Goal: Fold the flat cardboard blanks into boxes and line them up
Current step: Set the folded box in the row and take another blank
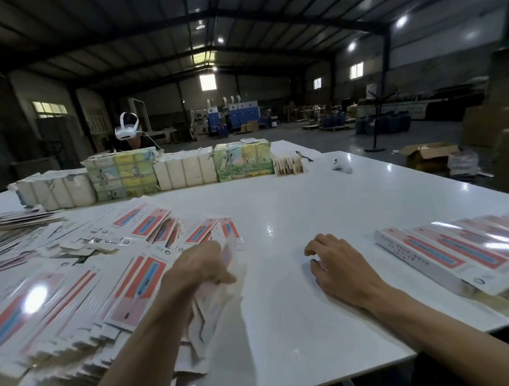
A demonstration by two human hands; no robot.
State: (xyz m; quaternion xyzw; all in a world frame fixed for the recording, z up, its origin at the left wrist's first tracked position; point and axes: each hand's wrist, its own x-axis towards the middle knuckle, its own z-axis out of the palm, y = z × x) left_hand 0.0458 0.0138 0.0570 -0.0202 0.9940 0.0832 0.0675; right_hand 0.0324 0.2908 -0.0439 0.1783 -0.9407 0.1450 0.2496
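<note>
The left hand [201,266] pinched one flat blank [214,310]; its print was too blurred to read. The right hand [339,265] lay relaxed, holding nothing, near several folded boxes [450,251].

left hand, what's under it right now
The left hand grips a blurred flat blank at the right edge of the pile of blanks on the white table. The hand covers the blank's upper part and whatever lies beneath.
</note>
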